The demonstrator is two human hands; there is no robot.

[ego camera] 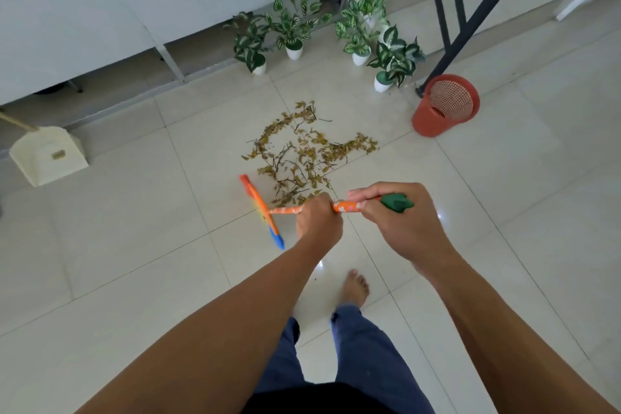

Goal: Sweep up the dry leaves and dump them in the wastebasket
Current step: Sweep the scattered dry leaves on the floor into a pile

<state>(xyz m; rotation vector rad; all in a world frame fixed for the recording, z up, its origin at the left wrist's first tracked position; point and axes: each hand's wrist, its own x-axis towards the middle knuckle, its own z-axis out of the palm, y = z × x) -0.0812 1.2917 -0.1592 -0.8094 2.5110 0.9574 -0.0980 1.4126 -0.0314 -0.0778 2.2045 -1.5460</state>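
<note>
Dry yellow-brown leaves and twigs (302, 151) lie spread over the pale floor tiles in the middle of the head view. Both hands grip an orange patterned broom (284, 210). My left hand (319, 222) is closed low on the handle and my right hand (393, 222) is closed near its green end cap. The broom's orange and blue head (260, 210) rests on the floor at the near left edge of the leaves. A red mesh wastebasket (447, 106) stands tilted to the right, beyond the leaves. A cream dustpan (48, 155) sits at the far left.
Several potted plants (294, 27) in white pots line the back by a white cabinet (100, 10). A dark stair railing (470, 10) comes down beside the wastebasket. My bare foot (354, 287) and blue trousers are just below the hands.
</note>
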